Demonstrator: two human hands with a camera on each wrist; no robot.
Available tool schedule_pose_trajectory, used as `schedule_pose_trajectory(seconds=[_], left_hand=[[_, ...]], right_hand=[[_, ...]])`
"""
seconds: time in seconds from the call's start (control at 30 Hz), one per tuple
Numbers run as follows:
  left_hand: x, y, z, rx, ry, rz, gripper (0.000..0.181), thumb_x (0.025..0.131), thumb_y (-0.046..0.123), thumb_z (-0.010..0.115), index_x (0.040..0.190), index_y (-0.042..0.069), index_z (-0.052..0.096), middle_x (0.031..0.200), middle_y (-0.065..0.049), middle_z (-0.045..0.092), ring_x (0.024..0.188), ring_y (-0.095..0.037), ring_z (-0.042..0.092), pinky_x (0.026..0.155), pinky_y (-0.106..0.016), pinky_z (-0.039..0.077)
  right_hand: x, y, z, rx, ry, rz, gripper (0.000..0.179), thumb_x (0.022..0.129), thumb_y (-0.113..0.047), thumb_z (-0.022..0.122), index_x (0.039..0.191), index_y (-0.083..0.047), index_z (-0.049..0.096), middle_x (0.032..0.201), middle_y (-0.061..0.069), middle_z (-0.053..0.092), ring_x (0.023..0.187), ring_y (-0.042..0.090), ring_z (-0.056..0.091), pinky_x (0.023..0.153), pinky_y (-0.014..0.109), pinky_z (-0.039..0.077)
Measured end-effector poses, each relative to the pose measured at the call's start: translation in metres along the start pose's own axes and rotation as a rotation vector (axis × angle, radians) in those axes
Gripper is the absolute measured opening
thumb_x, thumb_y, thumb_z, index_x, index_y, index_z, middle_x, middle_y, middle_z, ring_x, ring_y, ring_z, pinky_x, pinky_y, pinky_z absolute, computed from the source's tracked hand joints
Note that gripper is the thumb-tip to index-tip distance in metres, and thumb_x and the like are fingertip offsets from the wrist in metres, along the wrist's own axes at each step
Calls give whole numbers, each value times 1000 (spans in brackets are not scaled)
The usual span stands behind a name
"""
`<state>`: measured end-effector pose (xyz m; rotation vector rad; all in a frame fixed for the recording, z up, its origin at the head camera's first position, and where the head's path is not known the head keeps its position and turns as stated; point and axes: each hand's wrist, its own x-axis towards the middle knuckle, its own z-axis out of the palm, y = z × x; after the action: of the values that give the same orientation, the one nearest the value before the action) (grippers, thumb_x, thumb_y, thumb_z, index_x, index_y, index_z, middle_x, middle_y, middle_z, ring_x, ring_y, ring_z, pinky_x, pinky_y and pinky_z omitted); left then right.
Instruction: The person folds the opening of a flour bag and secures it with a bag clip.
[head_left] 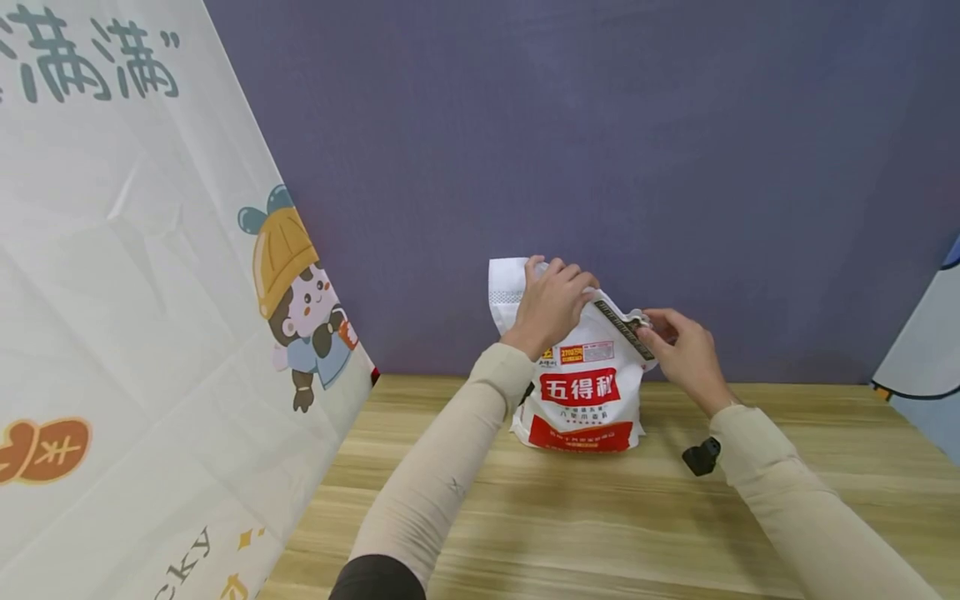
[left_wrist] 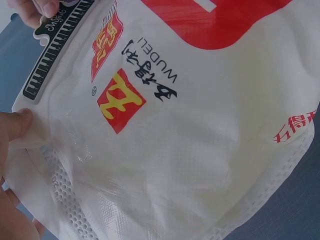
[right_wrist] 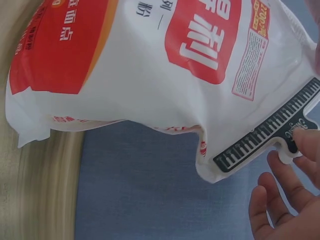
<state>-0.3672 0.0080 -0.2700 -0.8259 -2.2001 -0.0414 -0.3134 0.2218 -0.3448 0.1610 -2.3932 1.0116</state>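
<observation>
A white plastic flour bag point(head_left: 592, 333) with red panels and Chinese lettering stands on the table. My left hand point(head_left: 551, 304) grips its top edge left of the middle, with the thumb on the printed face in the left wrist view. Along the right part of the top edge sits a black bag clip point(head_left: 618, 323) with a piano-key pattern. My right hand point(head_left: 686, 350) pinches the handle of that clip. The right wrist view shows the clip point(right_wrist: 265, 127) lying across the bag's corner, the thumb on its handle. Part of the top edge is hidden behind my left hand.
The wood-grain table point(head_left: 525, 517) ends at a blue-grey back wall point(head_left: 600, 150) close behind the bag. At the left stands a white printed panel point(head_left: 150, 292), and another printed panel point(head_left: 930, 367) is at the right. A black device point(head_left: 701, 457) is at my right wrist.
</observation>
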Motion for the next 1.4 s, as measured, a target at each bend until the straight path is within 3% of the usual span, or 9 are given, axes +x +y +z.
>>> schedule_pose_trajectory(seconds=[0.17,0.43,0.9,1.23,1.4], left_hand=[[0,1,0,-6,7,2,18,98,38,51,107,36,67,104,17,67,101,-7,54,111,-48,26],[-2,2,-1,-9,22,3,17,98,37,52,107,35,66,104,15,66,102,-9,54,110,-48,26],[-3,-2,0,13,62,-6,18,98,34,51,106,35,67,103,14,65,106,-10,53,110,-45,28],[-11,-2,1,-27,94,-21,24,93,31,54,115,31,64,122,10,62,119,-12,51,109,-40,31],[-16,-2,-1,-65,142,-33,29,90,30,59,118,28,63,131,5,59,124,-15,48,109,-40,32]], right_hand=[[-4,6,-1,-5,-4,6,43,95,-36,57,130,-11,57,106,13,66,89,25,60,68,30,48],[-12,12,-3,12,74,30,36,96,-36,56,123,-13,62,106,9,68,90,17,57,70,16,43],[-15,13,-3,8,130,-10,23,97,-25,57,113,-12,66,97,8,67,80,8,54,62,16,42],[-25,21,-2,14,130,-4,20,96,-23,59,109,-11,67,87,8,66,67,3,50,57,19,40],[-29,22,-3,19,119,18,20,96,-24,58,110,-11,66,92,7,67,70,1,51,59,19,41]])
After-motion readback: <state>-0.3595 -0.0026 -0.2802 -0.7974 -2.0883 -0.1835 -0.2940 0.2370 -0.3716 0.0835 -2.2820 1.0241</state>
